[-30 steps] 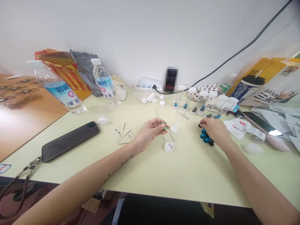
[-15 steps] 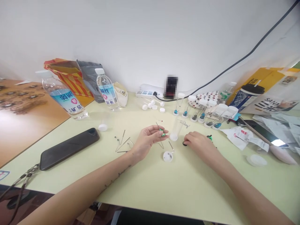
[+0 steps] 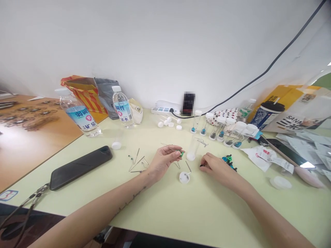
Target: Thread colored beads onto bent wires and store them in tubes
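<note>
My left hand [image 3: 164, 159] is closed in a pinch on a thin metal pin with a green bead [image 3: 181, 153] at its tip, held just above the pale green table [image 3: 196, 203]. My right hand [image 3: 215, 166] rests on the table with its fingers pinched on a small black bead [image 3: 201, 165]. A heap of blue, green and black beads [image 3: 228, 161] lies just right of that hand. A white cap [image 3: 184, 177] with a pin lies between both hands. An uncapped clear tube [image 3: 192, 148] lies beyond them.
Loose pins [image 3: 137, 162] lie left of my left hand, a black phone [image 3: 81, 167] further left. Two water bottles [image 3: 122, 107] and bags stand at the back left. A row of capped tubes [image 3: 224, 129] holding beaded pins, papers, another phone [image 3: 289, 150] and a cup [image 3: 265, 115] fill the right.
My right hand left the bead heap and moved left toward the middle with a black bead in its fingers. My left hand kept its pin. The camera tilted up slightly.
</note>
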The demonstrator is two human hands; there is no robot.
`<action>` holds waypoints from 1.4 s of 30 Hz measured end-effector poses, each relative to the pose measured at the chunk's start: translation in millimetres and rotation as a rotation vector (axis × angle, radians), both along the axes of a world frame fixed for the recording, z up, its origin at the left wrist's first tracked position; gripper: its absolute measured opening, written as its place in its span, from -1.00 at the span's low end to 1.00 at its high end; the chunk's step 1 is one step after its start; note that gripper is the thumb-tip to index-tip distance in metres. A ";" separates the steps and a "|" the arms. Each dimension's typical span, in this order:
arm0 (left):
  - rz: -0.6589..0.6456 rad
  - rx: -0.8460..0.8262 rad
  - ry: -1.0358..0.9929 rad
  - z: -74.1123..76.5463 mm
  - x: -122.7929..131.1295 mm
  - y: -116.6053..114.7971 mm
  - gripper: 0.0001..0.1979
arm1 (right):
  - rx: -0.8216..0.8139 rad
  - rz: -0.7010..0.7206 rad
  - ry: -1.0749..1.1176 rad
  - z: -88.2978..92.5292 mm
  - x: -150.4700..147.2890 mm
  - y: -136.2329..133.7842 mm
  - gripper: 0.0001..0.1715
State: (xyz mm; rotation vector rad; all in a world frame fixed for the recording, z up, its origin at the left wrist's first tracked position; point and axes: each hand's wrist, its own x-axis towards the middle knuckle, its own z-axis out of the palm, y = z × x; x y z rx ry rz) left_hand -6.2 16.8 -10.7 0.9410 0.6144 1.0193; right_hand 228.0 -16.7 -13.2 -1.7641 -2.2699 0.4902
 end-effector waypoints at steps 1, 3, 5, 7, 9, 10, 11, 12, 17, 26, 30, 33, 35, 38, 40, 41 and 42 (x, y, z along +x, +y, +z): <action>-0.006 0.003 0.007 0.2 0.6 -0.9 -0.83 | 0.000 -0.006 0.012 0.2 -0.4 0.0 -0.88; -0.020 0.010 0.010 0.0 2.2 -3.0 -0.84 | 0.017 -0.015 0.042 1.4 -2.5 -0.8 -0.87; -0.030 0.009 -0.006 -1.6 4.4 -5.4 -0.84 | 0.044 -0.012 0.087 4.0 -6.7 -2.6 -0.84; -0.040 0.002 -0.026 -4.5 7.1 -8.2 -0.83 | 0.063 0.013 0.142 8.1 -12.3 -5.3 -0.84; -0.062 -0.003 -0.031 -7.8 9.5 -11.2 -0.82 | 0.075 0.064 0.191 13.0 -18.1 -8.8 -0.85; -0.073 0.002 -0.024 -9.1 10.4 -12.5 -0.81 | 0.089 0.092 0.218 15.3 -20.7 -10.7 -0.87; -0.084 0.011 -0.012 -10.0 11.0 -13.6 -0.81 | 0.114 0.117 0.249 17.4 -22.9 -12.8 -0.88; -0.089 0.021 0.003 -10.4 11.3 -14.2 -0.80 | 0.148 0.142 0.284 18.8 -24.7 -14.9 -0.89; -0.081 0.036 0.023 -9.1 10.4 -11.8 -0.82 | 0.336 0.224 0.458 13.5 -30.8 -24.0 -0.81; -0.108 -0.009 0.020 -8.4 10.0 -8.7 -0.87 | 0.431 0.104 0.555 -8.3 -42.4 -23.0 -0.82; -0.133 -0.015 0.046 -9.0 9.9 -10.2 -0.87 | 0.449 0.159 0.519 -8.4 -38.7 -21.3 -0.77; -0.155 -0.024 0.059 -10.6 9.9 -10.4 -0.86 | 0.484 0.226 0.520 -10.9 -35.9 -19.2 -0.75; -0.176 -0.025 0.076 -11.4 9.7 -10.3 -0.86 | 0.518 0.263 0.529 -13.1 -35.1 -17.9 -0.73; -0.192 -0.019 0.104 -11.4 8.9 -10.3 -0.85 | 0.542 0.294 0.556 -14.3 -35.4 -17.6 -0.68; -0.194 -0.017 0.112 -10.6 8.2 -10.5 -0.85 | 0.520 0.281 0.585 -13.2 -36.3 -18.9 -0.65; -0.194 -0.017 0.111 -10.0 7.8 -10.7 -0.85 | 0.504 0.261 0.601 -12.1 -36.9 -19.9 -0.63; -0.195 -0.018 0.110 -9.5 7.5 -10.9 -0.86 | 0.487 0.233 0.614 -11.0 -37.5 -21.0 -0.62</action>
